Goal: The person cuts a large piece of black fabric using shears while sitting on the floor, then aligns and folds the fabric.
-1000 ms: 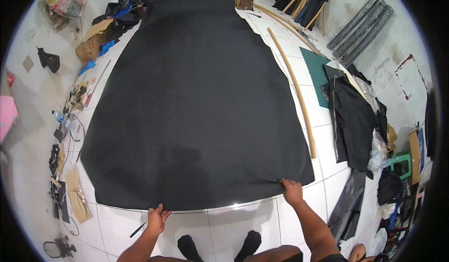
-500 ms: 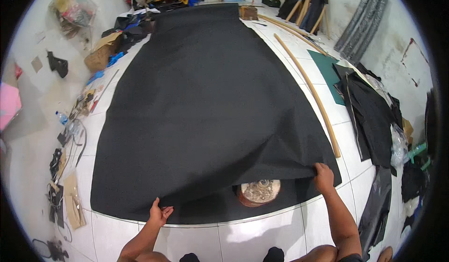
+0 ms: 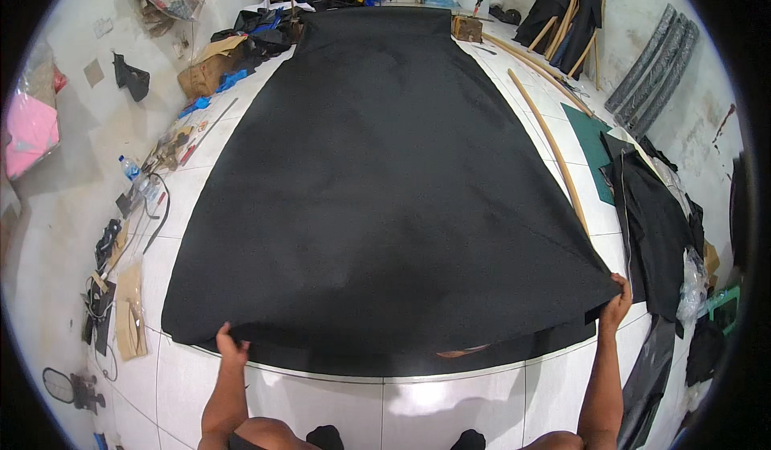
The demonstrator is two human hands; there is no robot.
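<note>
A large black sheet [image 3: 377,185] of fabric-like material spreads across the floor, wide at the near end and narrower at the far end. My right hand [image 3: 617,301] grips its near right corner and holds it raised off the floor. At the near left, my left hand [image 3: 232,346] pinches the sheet's front edge. Under it lies another black layer [image 3: 337,363], showing as a strip along the front. Between the two layers, a sliver of a brown round block [image 3: 463,354] peeks out; the sheet covers the rest of it.
White floor tiles [image 3: 321,406] border the sheet. To the right lie a long wooden strip [image 3: 554,145], a green mat [image 3: 590,145] and black material [image 3: 658,217]. On the left are a cardboard box [image 3: 205,71], a water bottle [image 3: 128,167] and cables. A brown block [image 3: 466,28] stands at the far right corner.
My right hand has moved right and outward, pulling the sheet's corner with it. The sheet's folds have flattened, and it now covers most of the round block. My left hand has shifted left.
</note>
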